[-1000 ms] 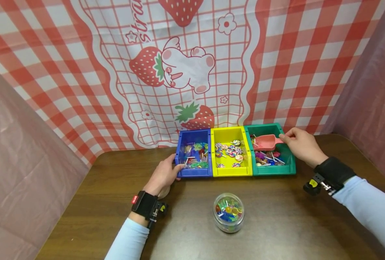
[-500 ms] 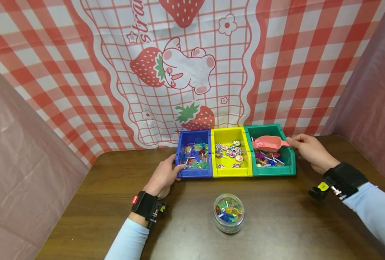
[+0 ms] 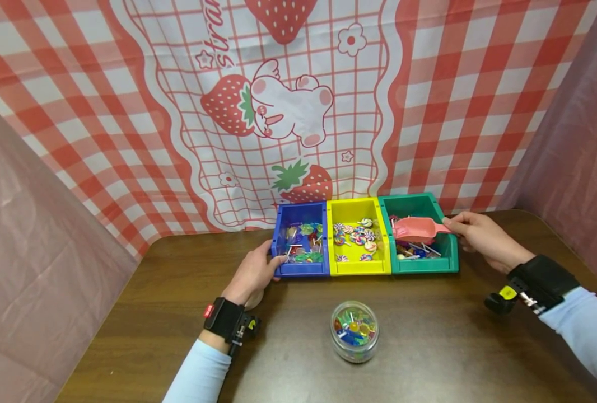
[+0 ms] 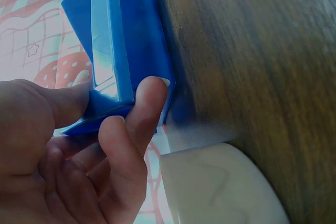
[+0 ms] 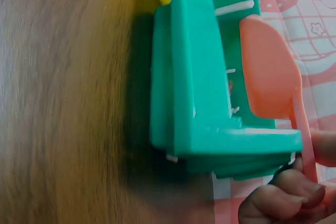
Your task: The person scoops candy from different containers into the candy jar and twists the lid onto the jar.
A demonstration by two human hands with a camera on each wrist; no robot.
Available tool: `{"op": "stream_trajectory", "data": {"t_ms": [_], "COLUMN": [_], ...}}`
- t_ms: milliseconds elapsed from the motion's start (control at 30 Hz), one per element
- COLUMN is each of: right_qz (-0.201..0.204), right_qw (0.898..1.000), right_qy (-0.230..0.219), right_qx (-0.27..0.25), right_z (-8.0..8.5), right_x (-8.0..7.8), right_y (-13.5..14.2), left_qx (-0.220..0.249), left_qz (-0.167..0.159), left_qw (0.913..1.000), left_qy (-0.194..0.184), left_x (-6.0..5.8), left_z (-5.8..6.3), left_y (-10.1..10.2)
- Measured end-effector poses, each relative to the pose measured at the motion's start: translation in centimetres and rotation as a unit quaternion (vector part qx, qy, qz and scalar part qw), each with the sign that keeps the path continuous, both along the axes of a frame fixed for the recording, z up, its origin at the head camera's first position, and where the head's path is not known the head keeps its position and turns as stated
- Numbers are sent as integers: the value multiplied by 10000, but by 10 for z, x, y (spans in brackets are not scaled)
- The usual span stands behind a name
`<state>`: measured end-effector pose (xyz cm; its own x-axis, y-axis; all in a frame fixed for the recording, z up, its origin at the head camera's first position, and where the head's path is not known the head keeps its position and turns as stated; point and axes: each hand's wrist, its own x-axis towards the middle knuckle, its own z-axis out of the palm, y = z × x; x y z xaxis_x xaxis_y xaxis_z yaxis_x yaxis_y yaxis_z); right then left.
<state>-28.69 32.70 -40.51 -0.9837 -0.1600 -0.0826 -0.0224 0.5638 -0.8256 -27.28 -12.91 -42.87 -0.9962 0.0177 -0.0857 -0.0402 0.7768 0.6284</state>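
In the head view my right hand [image 3: 487, 238] holds a pink scoop [image 3: 419, 229] by its handle. The scoop sits inside the green bin [image 3: 424, 265], over small lollipops [image 3: 419, 251]; in the right wrist view its handle crosses the bin's side rim. My left hand [image 3: 252, 272] grips the near left corner of the blue bin [image 3: 301, 268], thumb over the rim and fingers against the outside, as the left wrist view shows. Clear and coloured candy pieces [image 3: 306, 256] lie in the blue bin. What the scoop's bowl carries is hard to make out.
Between the two bins stands a yellow bin [image 3: 360, 268] with swirl lollipops [image 3: 361, 235]. A round clear jar [image 3: 355, 331] of colourful candies stands on the wooden table [image 3: 177, 313] in front. A checked strawberry cloth [image 3: 444, 112] hangs behind the bins.
My right hand has shifted right and toward me with the scoop, which now sits a little nearer the front of the green bin. The left hand stays where it was.
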Motion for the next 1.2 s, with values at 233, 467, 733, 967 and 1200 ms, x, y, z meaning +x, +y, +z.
{"op": "stream_trajectory", "data": {"t_ms": [233,467,733,967,1200], "right_qz": [-126,-178,-229,-166,-19], "right_qw": [9980,9915,9670,9641,9764], "right_qy": [-360,-569,-969,-798,-420], "right_qx": [-495,-1156,-2344,-2527,-2118], "right_z": [0,-2,-8,-7,3], "right_x": [5,8,9,12,27], "right_y": [1,3,7,4,-4], "left_qx": [-21,55,79,6,-34], "left_qz": [-17,-36,-19,-16,-109], "left_qw": [10000,10000,10000,9999,9998], "left_qy": [17,44,26,125,179], "left_x": [-1,1,1,1,2], "left_z": [0,-1,0,0,0], "left_y": [0,1,1,0,0]}}
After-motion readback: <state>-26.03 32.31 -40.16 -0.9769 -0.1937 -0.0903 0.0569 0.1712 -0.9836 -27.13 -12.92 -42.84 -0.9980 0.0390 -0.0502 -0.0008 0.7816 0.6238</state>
